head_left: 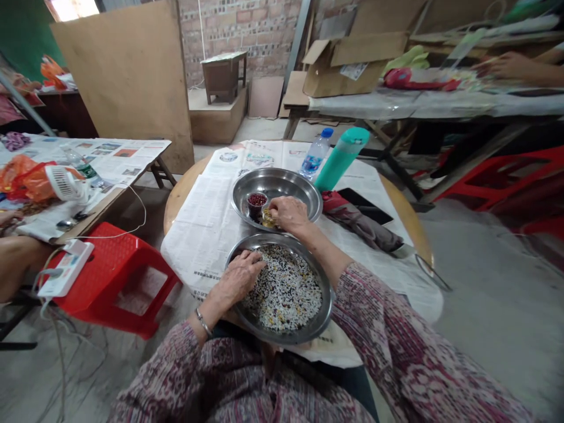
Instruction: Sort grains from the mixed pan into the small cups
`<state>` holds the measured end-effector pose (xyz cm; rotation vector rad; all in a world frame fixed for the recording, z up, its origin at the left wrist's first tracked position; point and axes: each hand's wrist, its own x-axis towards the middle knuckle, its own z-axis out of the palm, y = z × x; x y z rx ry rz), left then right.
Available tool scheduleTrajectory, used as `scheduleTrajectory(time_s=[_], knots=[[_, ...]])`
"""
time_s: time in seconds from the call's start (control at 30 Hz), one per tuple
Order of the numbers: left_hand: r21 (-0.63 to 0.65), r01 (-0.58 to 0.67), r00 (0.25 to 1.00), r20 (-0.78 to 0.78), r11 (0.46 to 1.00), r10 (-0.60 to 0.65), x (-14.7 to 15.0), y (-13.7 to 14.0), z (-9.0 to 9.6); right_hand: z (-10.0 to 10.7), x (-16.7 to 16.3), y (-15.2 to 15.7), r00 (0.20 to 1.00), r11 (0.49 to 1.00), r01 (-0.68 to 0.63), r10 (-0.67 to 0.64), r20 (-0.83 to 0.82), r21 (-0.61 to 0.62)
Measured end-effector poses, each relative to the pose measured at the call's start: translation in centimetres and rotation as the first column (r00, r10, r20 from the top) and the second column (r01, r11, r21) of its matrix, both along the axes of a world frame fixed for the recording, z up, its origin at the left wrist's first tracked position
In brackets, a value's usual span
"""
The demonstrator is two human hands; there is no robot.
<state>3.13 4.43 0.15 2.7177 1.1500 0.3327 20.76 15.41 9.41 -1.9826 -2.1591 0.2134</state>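
Observation:
A steel bowl (328, 317) close to my body holds a mix of small white, black, yellow and dark red bead-like pieces (286, 288). My left hand (240, 276) lies over its left rim, with fingers stretched loosely onto the pieces. Behind it stands a second steel bowl (282, 176) containing a small cup of dark red pieces (257, 202) and another small cup of yellow pieces (268, 217). Over the yellow cup, my right hand (288, 212) has its fingertips drawn together at the opening. Anything between those fingertips is too small to make out.
Newspaper (198, 223) covers the round table. Beyond the bowls stand a water bottle (316, 154) and a teal bottle (342, 157); a folded umbrella (365, 223) lies right. A red stool (110, 276) with a power strip (68, 267) is at left. Another person's hand (506, 66) shows at upper right.

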Motion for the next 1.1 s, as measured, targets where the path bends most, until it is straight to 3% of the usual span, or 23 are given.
scheduleTrajectory(time_s=[0.13,0.23,0.3,0.4,0.5,0.53,0.6,0.73,0.87,0.97,1.1], knots=[[0.008,0.005,1.0,0.018,1.0,-0.006,0.1,0.1,-0.1,0.4,0.5,-2.3,0.99,0.991,0.002,0.016,-0.142,0.13],[0.01,0.001,1.0,0.029,1.0,-0.001,0.2,0.0,0.2,0.2,1.1,-6.4,0.966,0.98,-0.032,0.08,-0.247,0.194],[0.002,-0.012,0.999,0.044,1.0,0.012,0.2,-0.2,0.5,-0.4,1.4,-10.1,0.946,0.983,-0.159,0.179,-0.27,0.095],[-0.001,-0.024,0.997,0.075,1.0,0.024,0.2,-0.6,1.0,-2.1,1.3,-15.6,0.859,0.87,-0.484,0.452,-0.239,-0.092],[0.008,-0.031,0.996,0.087,0.999,0.03,0.2,-0.7,1.3,-4.0,1.2,-18.6,0.811,0.787,-0.583,0.546,-0.211,-0.204],[0.009,-0.029,0.995,0.091,1.0,0.028,0.2,-0.6,1.3,-4.5,1.2,-18.7,0.823,0.79,-0.568,0.543,-0.168,-0.231],[0.01,-0.023,0.994,0.108,1.0,0.022,0.1,-0.5,1.3,-5.1,1.6,-18.0,0.875,0.845,-0.476,0.483,-0.035,-0.244],[0.036,-0.026,0.986,0.164,0.999,0.02,0.0,-0.4,1.2,-5.3,3.1,-15.0,0.955,0.964,-0.249,0.26,0.143,-0.091],[0.058,-0.043,0.976,0.214,0.997,0.03,-0.1,-0.4,1.2,-5.8,3.8,-14.1,0.979,0.995,-0.1,0.102,0.176,-0.022],[0.052,-0.053,0.972,0.23,0.997,0.04,-0.1,-0.4,1.1,-7.0,3.4,-14.8,0.986,0.99,-0.14,0.142,0.086,-0.028],[0.021,-0.082,0.945,0.318,0.996,0.071,-0.3,-0.3,0.9,-7.8,1.3,-16.1,0.926,0.943,-0.332,0.329,-0.184,0.011]])
